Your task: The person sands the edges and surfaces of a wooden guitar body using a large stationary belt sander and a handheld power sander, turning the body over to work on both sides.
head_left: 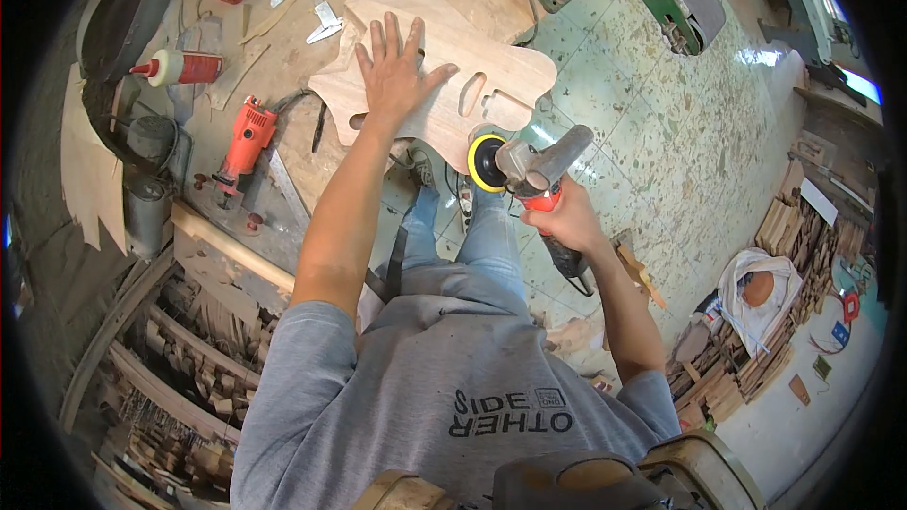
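Guitar body (465, 55) is overhanging the bench (283, 57) edge; left hand (395, 77), fingers spread, is steadying; right hand (570, 215) is clamping the sander (538, 196); tilting could be gouging wood.

Guitar body (463, 47) on bench (283, 66), left hand (392, 80) on top; sander (543, 162) in right hand (569, 217), at near edge; router (248, 137) to left (glue bottles (189, 67) beyond, I notice).

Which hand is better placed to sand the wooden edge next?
Probably the right hand: it grips the sander, disc at the edge of the wooden body; the left hand rests on it.
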Demonstrator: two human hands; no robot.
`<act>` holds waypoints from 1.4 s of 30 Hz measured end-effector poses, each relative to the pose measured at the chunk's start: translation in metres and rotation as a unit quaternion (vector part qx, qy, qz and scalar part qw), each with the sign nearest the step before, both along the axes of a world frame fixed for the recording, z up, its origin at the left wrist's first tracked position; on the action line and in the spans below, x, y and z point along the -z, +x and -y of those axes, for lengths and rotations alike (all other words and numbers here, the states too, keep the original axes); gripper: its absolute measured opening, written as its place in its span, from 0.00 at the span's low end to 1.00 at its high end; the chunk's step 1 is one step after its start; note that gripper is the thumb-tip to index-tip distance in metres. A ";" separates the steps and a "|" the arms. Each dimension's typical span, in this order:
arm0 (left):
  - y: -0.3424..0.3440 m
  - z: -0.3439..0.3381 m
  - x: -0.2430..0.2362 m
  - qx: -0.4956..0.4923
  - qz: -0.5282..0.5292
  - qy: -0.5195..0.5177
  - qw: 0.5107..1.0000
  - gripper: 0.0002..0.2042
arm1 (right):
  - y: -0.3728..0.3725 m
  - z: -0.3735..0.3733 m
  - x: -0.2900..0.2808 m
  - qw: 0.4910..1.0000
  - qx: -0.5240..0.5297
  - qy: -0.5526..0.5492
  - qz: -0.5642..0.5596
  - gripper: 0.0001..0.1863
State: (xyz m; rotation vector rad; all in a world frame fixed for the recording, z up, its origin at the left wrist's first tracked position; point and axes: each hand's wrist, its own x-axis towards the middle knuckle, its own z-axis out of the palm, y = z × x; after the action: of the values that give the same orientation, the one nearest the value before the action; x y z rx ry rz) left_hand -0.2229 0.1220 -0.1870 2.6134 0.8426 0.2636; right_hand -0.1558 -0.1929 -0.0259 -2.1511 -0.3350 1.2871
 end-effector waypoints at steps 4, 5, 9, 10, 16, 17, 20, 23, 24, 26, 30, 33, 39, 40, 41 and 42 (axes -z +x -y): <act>0.001 0.000 0.000 0.001 -0.001 -0.007 1.000 0.53 | -0.003 -0.001 0.015 0.999 0.006 0.021 0.026 0.39; 0.001 0.000 -0.001 0.001 -0.003 -0.010 1.000 0.53 | -0.003 -0.003 0.014 1.000 0.008 0.019 0.015 0.39; 0.001 0.000 -0.002 0.000 -0.005 -0.008 1.000 0.53 | -0.004 -0.003 0.023 0.999 0.000 0.025 0.030 0.40; 0.001 0.000 -0.002 0.000 -0.004 -0.010 1.000 0.53 | -0.005 -0.001 0.027 0.999 -0.002 0.029 0.041 0.40; 0.001 0.001 -0.003 -0.002 -0.006 -0.009 1.000 0.52 | -0.008 -0.003 0.029 0.998 -0.022 0.008 0.066 0.40; 0.001 0.000 -0.004 -0.002 -0.007 -0.008 1.000 0.52 | -0.008 -0.005 0.025 0.997 -0.029 0.005 0.067 0.40; 0.000 0.001 -0.004 -0.001 -0.007 -0.009 1.000 0.52 | -0.009 -0.004 0.020 0.999 -0.029 0.002 0.044 0.40; 0.001 0.001 -0.004 0.000 -0.001 -0.004 1.000 0.52 | -0.011 0.000 0.024 0.999 -0.018 0.005 0.042 0.40; 0.000 0.001 -0.003 -0.001 -0.002 -0.004 1.000 0.52 | -0.012 0.002 0.026 0.999 -0.015 0.007 0.047 0.40; 0.001 0.001 -0.004 -0.002 -0.004 -0.003 1.000 0.52 | -0.012 0.002 0.029 0.999 -0.015 0.002 0.049 0.40; 0.001 0.000 -0.005 -0.001 -0.007 -0.010 1.000 0.52 | -0.013 0.001 0.033 0.999 -0.007 0.004 0.052 0.39; 0.001 0.001 -0.005 -0.001 -0.008 -0.004 1.000 0.52 | -0.014 -0.003 0.031 0.999 0.001 0.019 0.048 0.37; 0.000 0.000 -0.002 0.000 -0.004 0.001 1.000 0.52 | -0.018 0.001 0.034 0.999 0.032 0.039 0.008 0.33; 0.000 0.000 -0.001 0.000 -0.005 0.002 1.000 0.52 | -0.017 0.001 0.034 0.998 0.035 0.045 0.006 0.33; 0.000 0.000 -0.001 0.000 -0.006 0.004 1.000 0.51 | -0.017 0.001 0.034 0.998 0.038 0.051 0.004 0.32; 0.000 0.001 -0.001 0.000 -0.006 0.004 1.000 0.51 | -0.016 0.000 0.034 0.997 0.041 0.058 0.002 0.32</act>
State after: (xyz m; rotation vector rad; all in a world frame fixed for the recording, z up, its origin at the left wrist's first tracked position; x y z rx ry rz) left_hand -0.2231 0.1214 -0.1863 2.6243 0.8471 0.2527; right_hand -0.1721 -0.1932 -0.0601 -2.0500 -0.3117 1.1883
